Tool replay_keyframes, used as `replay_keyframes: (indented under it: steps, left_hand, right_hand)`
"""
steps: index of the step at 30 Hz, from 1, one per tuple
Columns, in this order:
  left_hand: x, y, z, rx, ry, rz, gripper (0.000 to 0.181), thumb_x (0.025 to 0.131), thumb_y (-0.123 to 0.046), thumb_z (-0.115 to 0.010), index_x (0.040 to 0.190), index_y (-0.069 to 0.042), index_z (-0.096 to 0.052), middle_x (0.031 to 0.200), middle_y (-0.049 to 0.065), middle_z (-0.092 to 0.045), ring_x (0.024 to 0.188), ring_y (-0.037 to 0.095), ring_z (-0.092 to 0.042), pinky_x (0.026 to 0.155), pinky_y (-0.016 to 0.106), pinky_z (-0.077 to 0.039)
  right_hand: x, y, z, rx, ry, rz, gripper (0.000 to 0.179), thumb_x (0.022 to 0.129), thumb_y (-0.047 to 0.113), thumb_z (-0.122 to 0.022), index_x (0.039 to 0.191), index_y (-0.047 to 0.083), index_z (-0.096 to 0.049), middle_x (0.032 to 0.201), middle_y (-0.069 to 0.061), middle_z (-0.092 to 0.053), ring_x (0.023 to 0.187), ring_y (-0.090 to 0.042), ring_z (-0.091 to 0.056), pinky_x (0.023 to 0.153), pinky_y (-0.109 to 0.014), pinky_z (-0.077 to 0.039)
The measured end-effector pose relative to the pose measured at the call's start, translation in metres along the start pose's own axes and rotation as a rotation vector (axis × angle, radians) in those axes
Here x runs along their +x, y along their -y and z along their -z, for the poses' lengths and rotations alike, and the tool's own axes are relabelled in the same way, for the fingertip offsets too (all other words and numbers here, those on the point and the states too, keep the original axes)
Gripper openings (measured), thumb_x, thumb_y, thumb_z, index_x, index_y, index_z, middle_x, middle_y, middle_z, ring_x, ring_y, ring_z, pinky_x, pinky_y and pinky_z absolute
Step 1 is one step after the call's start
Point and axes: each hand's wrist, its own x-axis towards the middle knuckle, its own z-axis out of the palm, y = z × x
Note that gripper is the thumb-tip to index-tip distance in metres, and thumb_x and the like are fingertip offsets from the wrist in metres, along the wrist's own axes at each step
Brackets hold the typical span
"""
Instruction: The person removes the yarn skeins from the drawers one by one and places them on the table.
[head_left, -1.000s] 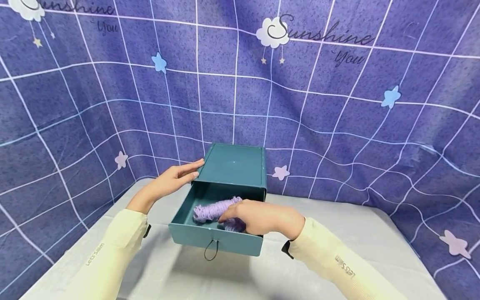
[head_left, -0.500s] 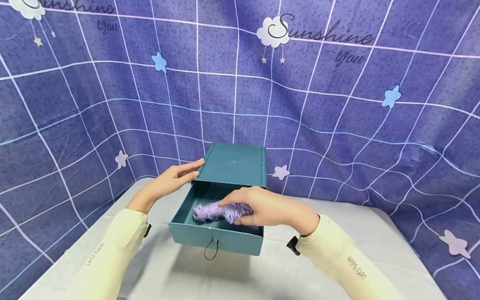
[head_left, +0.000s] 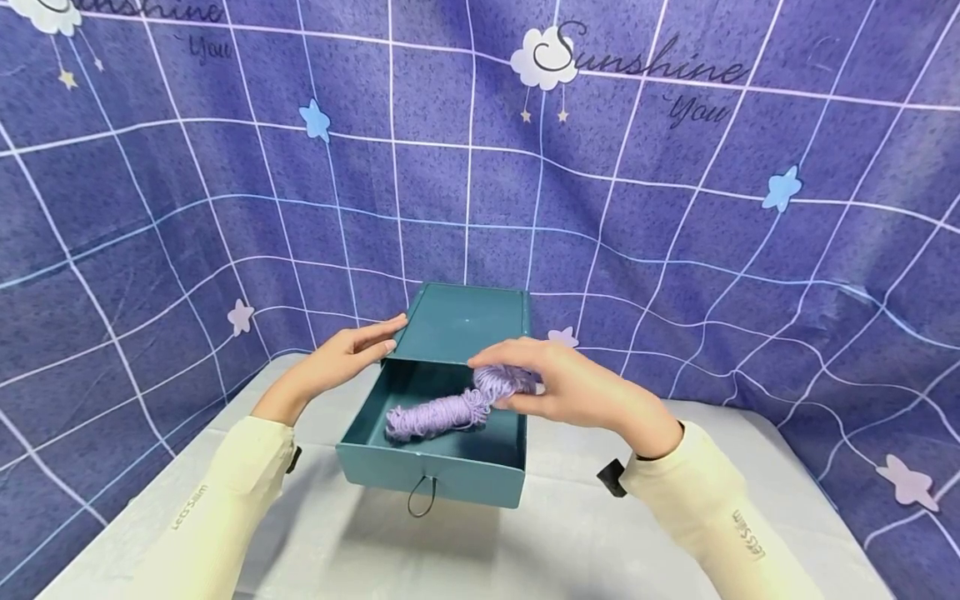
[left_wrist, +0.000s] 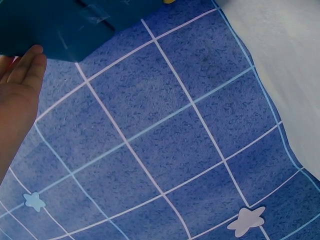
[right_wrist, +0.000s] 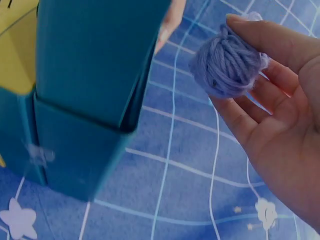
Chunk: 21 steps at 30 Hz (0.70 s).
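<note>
A teal box (head_left: 465, 321) stands on the table with its drawer (head_left: 480, 487) pulled out toward me. My left hand (head_left: 337, 360) rests against the box's left side, fingers extended; the left wrist view shows its fingertips on the teal wall. Between the thumb and fingers of my right hand (head_left: 588, 385) is a small lilac ball of yarn (right_wrist: 227, 67), held above the drawer's right side. A longer lilac skein of yarn (head_left: 431, 418) lies slantwise in the drawer. In the head view the ball overlaps the skein's right end; whether they touch I cannot tell.
A dark cord loop (head_left: 422, 497) hangs from the drawer's front. The white-covered table (head_left: 615, 533) spreads around the box. Behind and to the sides hangs a purple gridded cloth (head_left: 675, 208) with stars and clouds.
My right hand has taken hold of the yarn ball inside the drawer and lifted it up and to the right. The skein stays in the drawer. My left hand has kept its place.
</note>
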Motion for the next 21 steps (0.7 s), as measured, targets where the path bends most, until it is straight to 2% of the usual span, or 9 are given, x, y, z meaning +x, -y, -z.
replay_keyframes:
  steps: [4,7,14,18,21]
  left_hand:
    - [0.0,-0.001,0.0,0.007,-0.005,-0.002,0.054,0.102,-0.032,-0.049,0.15,-0.012,-0.035,0.155,0.004,-0.029,0.139,0.025,-0.033,0.108,0.046,-0.035]
    - [0.001,-0.001,0.0,0.018,-0.011,-0.003,0.054,0.102,-0.032,-0.049,0.15,-0.011,-0.036,0.155,0.004,-0.03,0.14,0.025,-0.032,0.109,0.046,-0.034]
    - [0.002,0.0,-0.001,0.033,-0.024,-0.013,0.052,0.102,-0.029,-0.049,0.149,-0.01,-0.037,0.155,0.005,-0.03,0.14,0.025,-0.03,0.111,0.046,-0.031]
    - [0.001,0.0,-0.001,0.019,-0.023,-0.003,0.052,0.102,-0.03,-0.049,0.15,-0.012,-0.036,0.155,0.003,-0.029,0.141,0.025,-0.028,0.111,0.047,-0.03]
    - [0.0,0.0,-0.002,0.01,-0.021,0.006,0.053,0.102,-0.032,-0.049,0.15,-0.013,-0.036,0.156,0.002,-0.028,0.142,0.025,-0.026,0.112,0.048,-0.028]
  right_hand:
    - [-0.011,-0.007,0.01,-0.038,-0.092,-0.009,0.048,0.082,0.005,-0.076,0.127,0.005,-0.061,0.121,-0.004,-0.065,0.09,-0.01,-0.057,0.073,-0.025,-0.049]
    - [-0.022,-0.012,0.017,-0.053,-0.149,-0.04,0.05,0.08,0.002,-0.076,0.127,0.006,-0.061,0.116,-0.003,-0.066,0.091,-0.01,-0.058,0.075,-0.026,-0.051]
    - [-0.048,-0.029,0.022,-0.06,-0.233,-0.255,0.049,0.08,0.002,-0.076,0.127,0.01,-0.062,0.116,0.0,-0.066,0.095,-0.012,-0.062,0.086,-0.032,-0.053]
    - [-0.063,-0.043,0.015,-0.065,-0.295,-0.371,0.048,0.08,0.005,-0.077,0.125,0.01,-0.064,0.114,-0.005,-0.068,0.093,-0.019,-0.067,0.079,-0.036,-0.054]
    - [-0.073,-0.056,0.006,-0.079,-0.333,-0.454,0.047,0.079,0.006,-0.079,0.124,0.008,-0.064,0.11,-0.008,-0.069,0.087,-0.022,-0.069,0.07,-0.034,-0.054]
